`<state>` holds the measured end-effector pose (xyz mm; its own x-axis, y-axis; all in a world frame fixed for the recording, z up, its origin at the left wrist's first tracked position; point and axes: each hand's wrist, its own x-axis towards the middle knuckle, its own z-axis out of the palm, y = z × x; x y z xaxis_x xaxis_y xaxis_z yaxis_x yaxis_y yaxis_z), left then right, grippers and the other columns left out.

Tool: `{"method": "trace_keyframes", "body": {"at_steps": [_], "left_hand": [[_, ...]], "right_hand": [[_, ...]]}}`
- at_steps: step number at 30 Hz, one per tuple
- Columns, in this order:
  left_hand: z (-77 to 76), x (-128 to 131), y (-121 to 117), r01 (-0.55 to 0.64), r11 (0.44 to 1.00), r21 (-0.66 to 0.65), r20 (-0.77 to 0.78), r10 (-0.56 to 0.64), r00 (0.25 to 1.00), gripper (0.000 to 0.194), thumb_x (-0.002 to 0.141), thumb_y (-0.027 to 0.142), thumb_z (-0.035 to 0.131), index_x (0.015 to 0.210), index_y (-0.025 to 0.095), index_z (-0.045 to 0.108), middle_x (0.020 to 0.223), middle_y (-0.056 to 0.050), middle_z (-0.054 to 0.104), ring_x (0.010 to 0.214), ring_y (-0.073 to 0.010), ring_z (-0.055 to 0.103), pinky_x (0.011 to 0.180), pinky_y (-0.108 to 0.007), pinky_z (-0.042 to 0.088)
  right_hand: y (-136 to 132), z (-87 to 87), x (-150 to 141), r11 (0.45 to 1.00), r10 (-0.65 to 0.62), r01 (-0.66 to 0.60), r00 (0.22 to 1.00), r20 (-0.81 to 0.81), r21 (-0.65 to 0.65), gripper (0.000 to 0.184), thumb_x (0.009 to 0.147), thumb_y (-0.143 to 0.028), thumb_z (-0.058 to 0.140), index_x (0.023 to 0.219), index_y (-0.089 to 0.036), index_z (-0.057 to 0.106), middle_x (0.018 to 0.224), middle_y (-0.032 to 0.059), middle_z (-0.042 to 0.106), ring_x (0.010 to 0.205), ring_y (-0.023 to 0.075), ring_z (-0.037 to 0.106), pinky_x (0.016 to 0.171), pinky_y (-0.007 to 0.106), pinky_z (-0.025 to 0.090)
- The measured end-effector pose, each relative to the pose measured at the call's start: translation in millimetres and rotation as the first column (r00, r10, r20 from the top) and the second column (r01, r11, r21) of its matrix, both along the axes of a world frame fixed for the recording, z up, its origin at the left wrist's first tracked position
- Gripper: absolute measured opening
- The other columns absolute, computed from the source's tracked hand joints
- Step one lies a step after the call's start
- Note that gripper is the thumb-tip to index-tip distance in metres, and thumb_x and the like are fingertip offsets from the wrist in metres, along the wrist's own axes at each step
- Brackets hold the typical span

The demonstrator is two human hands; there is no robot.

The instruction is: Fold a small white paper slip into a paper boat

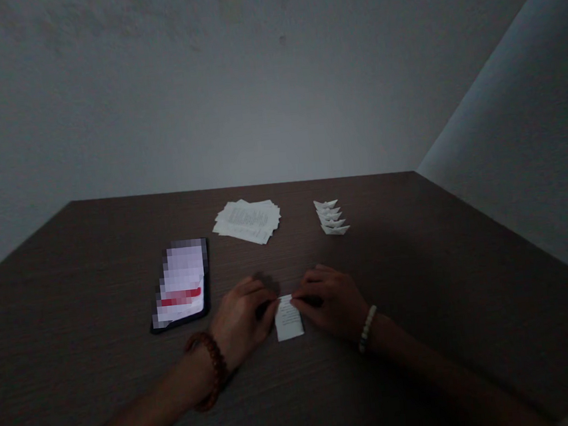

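Note:
A small folded piece of printed paper (289, 321) lies on the dark wooden table, between my two hands. My left hand (243, 314) pinches its upper left corner between thumb and fingers. At the upper right corner, my right hand (333, 300) pinches the same paper. The lower part of the paper shows uncovered, with lines of print across it; its top corners are hidden under my fingertips. A brown beaded bracelet (213, 370) circles my left wrist, and a pale beaded one (367, 329) my right.
Beyond my hands lies a loose stack of printed paper sheets (249, 222). Several folded paper boats (332, 218) stand in a row to its right. A phone (180, 283) with a lit, blurred screen rests left of my left hand. A wall (233, 97) rises behind the table (103, 378).

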<state>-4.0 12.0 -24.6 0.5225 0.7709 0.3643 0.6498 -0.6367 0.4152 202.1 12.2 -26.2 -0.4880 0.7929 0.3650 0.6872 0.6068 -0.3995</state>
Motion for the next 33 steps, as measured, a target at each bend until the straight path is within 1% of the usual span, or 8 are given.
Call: {"method": "trace_keyframes", "body": {"at_steps": [3, 6, 9, 12, 16, 23, 28, 33], "left_hand": [[1.0, 0.0, -0.6, -0.006, 1.0, 0.016, 0.011, 0.006, 1.0, 0.018, 0.085, 0.019, 0.051, 0.081, 0.016, 0.068, 0.074, -0.005, 0.062, 0.075, -0.0193, 0.055, 0.068, -0.032, 0.048], [-0.7, -1.5, 0.0, 0.016, 0.999, 0.04, 0.009, -0.017, 1.0, 0.019, 0.085, 0.018, 0.051, 0.084, 0.016, 0.069, 0.078, -0.006, 0.062, 0.076, -0.0187, 0.055, 0.067, -0.031, 0.048], [-0.4, -3.8, 0.4, 0.069, 0.997, 0.03, -0.042, -0.068, 0.997, 0.021, 0.086, 0.018, 0.05, 0.083, 0.017, 0.07, 0.081, -0.007, 0.06, 0.079, -0.0192, 0.054, 0.069, -0.03, 0.048], [3.7, -5.6, -1.4, 0.081, 0.996, 0.022, -0.125, -0.078, 0.989, 0.021, 0.088, 0.022, 0.05, 0.085, 0.018, 0.071, 0.081, -0.007, 0.057, 0.082, -0.0205, 0.051, 0.07, -0.032, 0.047], [8.2, -6.3, -5.4, 0.083, 0.996, 0.026, -0.193, -0.077, 0.978, 0.024, 0.09, 0.028, 0.048, 0.087, 0.017, 0.07, 0.083, -0.008, 0.054, 0.085, -0.0222, 0.049, 0.072, -0.036, 0.047], [7.4, -6.8, -6.9, 0.11, 0.994, 0.013, -0.179, -0.106, 0.978, 0.024, 0.091, 0.027, 0.046, 0.098, 0.018, 0.067, 0.091, -0.008, 0.052, 0.086, -0.0219, 0.048, 0.071, -0.035, 0.047], [7.0, -7.1, -5.5, 0.107, 0.994, 0.038, -0.207, -0.097, 0.973, 0.024, 0.091, 0.028, 0.046, 0.104, 0.02, 0.065, 0.092, -0.008, 0.05, 0.087, -0.0225, 0.047, 0.072, -0.037, 0.045], [6.2, -7.4, -4.5, 0.144, 0.987, 0.072, -0.246, -0.122, 0.962, 0.026, 0.092, 0.028, 0.045, 0.11, 0.024, 0.062, 0.092, -0.007, 0.049, 0.084, -0.0227, 0.046, 0.07, -0.038, 0.043]], "right_hand": [[-1.5, -0.8, 0.2, 1.0, -0.007, 0.006, 0.999, 0.04, 0.02, 0.012, 0.084, -0.031, 0.062, 0.082, -0.023, 0.071, 0.08, 0.0022, 0.065, 0.076, 0.0154, 0.054, 0.07, 0.028, 0.04], [-3.1, -1.0, 0.3, 1.0, -0.023, 0.022, 0.998, 0.058, 0.021, 0.013, 0.086, -0.032, 0.061, 0.084, -0.024, 0.072, 0.08, 0.0023, 0.064, 0.078, 0.0159, 0.053, 0.066, 0.027, 0.039], [-4.1, 0.1, 0.5, 0.999, -0.032, 0.03, 0.997, 0.067, 0.021, 0.014, 0.086, -0.033, 0.061, 0.084, -0.024, 0.072, 0.079, 0.0026, 0.062, 0.078, 0.0159, 0.052, 0.064, 0.027, 0.038], [-4.7, 2.7, 0.8, 1.0, -0.029, 0.028, 0.997, 0.076, 0.011, 0.014, 0.086, -0.032, 0.061, 0.082, -0.023, 0.071, 0.08, 0.0029, 0.061, 0.08, 0.016, 0.051, 0.064, 0.027, 0.038], [-4.8, 6.3, 2.6, 1.0, 0.006, -0.005, 0.996, 0.087, -0.014, 0.013, 0.086, -0.031, 0.061, 0.084, -0.023, 0.071, 0.081, 0.0027, 0.059, 0.08, 0.0158, 0.049, 0.065, 0.027, 0.038], [-2.6, 10.4, 8.0, 0.998, 0.052, -0.046, 0.991, 0.12, -0.052, 0.014, 0.087, -0.032, 0.059, 0.091, -0.025, 0.07, 0.084, 0.0029, 0.057, 0.083, 0.0164, 0.048, 0.067, 0.027, 0.038], [-2.0, 12.5, 9.6, 0.997, 0.076, -0.071, 0.985, 0.157, -0.039, 0.017, 0.088, -0.034, 0.057, 0.093, -0.025, 0.07, 0.085, 0.0036, 0.056, 0.084, 0.0176, 0.047, 0.066, 0.028, 0.037], [-2.1, 11.9, 10.7, 0.993, 0.12, -0.121, 0.975, 0.185, -0.006, 0.017, 0.09, -0.032, 0.054, 0.096, -0.024, 0.068, 0.086, 0.0042, 0.055, 0.084, 0.0179, 0.046, 0.07, 0.029, 0.037]]}}
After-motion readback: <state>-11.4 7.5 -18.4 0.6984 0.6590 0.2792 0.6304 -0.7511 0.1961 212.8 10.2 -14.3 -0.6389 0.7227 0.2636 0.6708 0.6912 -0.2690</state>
